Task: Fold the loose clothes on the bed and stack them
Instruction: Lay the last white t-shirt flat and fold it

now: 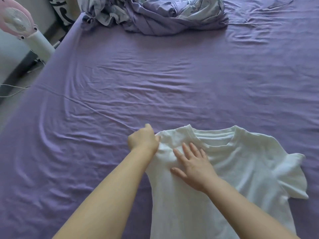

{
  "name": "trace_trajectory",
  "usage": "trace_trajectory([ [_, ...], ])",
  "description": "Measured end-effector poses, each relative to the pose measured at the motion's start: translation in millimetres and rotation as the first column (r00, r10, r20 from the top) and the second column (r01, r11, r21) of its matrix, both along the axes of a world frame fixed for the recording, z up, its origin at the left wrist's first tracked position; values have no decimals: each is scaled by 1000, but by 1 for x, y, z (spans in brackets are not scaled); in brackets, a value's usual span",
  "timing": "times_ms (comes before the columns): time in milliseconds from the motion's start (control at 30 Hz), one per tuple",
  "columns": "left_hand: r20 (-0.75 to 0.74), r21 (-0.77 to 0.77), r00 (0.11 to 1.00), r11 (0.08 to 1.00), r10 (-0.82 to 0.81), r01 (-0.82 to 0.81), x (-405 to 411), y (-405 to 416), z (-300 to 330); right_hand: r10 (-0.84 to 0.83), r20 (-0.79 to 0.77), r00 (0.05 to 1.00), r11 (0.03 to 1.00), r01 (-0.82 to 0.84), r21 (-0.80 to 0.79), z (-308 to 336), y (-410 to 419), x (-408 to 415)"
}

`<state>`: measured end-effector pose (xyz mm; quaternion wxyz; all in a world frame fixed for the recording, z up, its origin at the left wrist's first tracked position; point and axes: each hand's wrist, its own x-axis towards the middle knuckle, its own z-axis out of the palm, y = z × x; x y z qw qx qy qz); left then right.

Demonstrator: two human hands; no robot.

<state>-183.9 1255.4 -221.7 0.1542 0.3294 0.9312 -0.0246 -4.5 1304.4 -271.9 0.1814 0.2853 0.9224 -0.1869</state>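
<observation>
Head: hands (192, 167) on white tee (233, 169).

The T-shirt (241, 169) is plain white, with no print. The bed (120, 94) wears a plain lavender-purple sheet. The crumpled bedding (155, 16) at its far end is purple with a pale grey-blue floral side. The fan (15, 19) is white with a pink rim
</observation>
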Motion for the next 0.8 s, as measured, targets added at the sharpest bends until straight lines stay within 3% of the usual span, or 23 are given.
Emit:
trace_trajectory([
  [67, -51, -36, 993, 993, 107, -109, -9, -6, -1, -33, 12, 999, 999, 32, 39, -4, -4, -4],
  [133, 0, -36, 976, 975, 218, -218, -10, -11, -6, -62, -3, 998, 994, 62, 92, -8, -9, -1],
  [267, 304, 19, 908, 951, 288, -308, 10, -14, -16, -75, -1, 997, 988, 74, 134, -11, -15, 18],
  [333, 388, 31, 866, 934, 316, -356, 16, -16, -18, -77, 16, 997, 990, 74, 123, -12, -17, 29],
  [400, 367, -7, 861, 926, 352, -376, 15, -19, -17, -79, 21, 997, 990, 76, 119, -13, -17, 37],
  [500, 269, -99, 918, 957, 290, -273, 11, -25, -18, -75, 2, 997, 989, 74, 128, -12, -19, 38],
  [567, 291, -3, 922, 964, 257, -267, 8, -26, -19, -65, -15, 998, 989, 66, 133, -11, -23, 36],
  [667, 461, 210, 847, 894, 266, -395, 9, -27, -22, -42, -42, 998, 991, 47, 124, -12, -33, 32],
  [800, 468, 187, 806, 850, 363, -492, 10, -33, -25, -57, -88, 994, 991, 67, 115, -13, -43, 26],
])
